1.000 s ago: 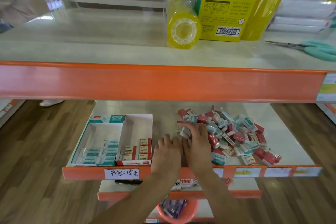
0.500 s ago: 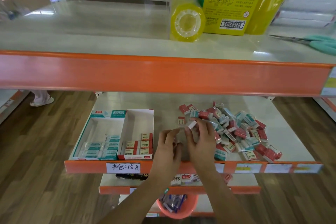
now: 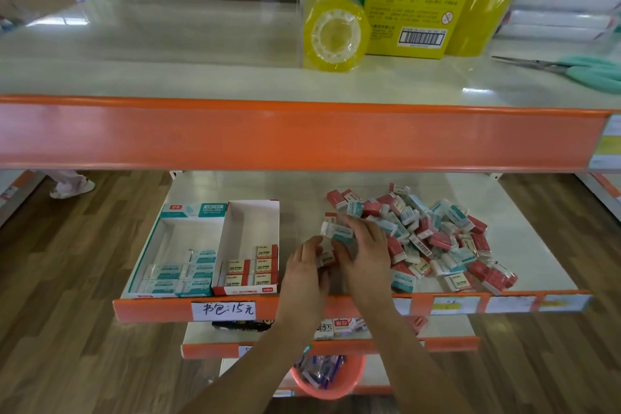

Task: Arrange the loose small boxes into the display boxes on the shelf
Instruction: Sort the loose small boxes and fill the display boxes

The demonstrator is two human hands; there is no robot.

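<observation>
While right hand [image 3: 364, 252] pinches a teal box [image 3: 339, 231], left hand [image 3: 307, 270] holds another.

View: one head-worn wide-angle camera, the only view, so nothing is shared.
Facing: forward and down over the cream middle shelf with orange front rail [image 3: 336, 304].
Height: above the broad upper orange-edged shelf [image 3: 302, 134], which crosses mid-frame.
Nearness: close; both forearms enter from the bottom edge.
Edges: wood-look floor at both sides.

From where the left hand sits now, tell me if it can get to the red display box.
Probably yes: the left hand is just right of the red display box, with only bare shelf between, though it already holds a small box.
</observation>
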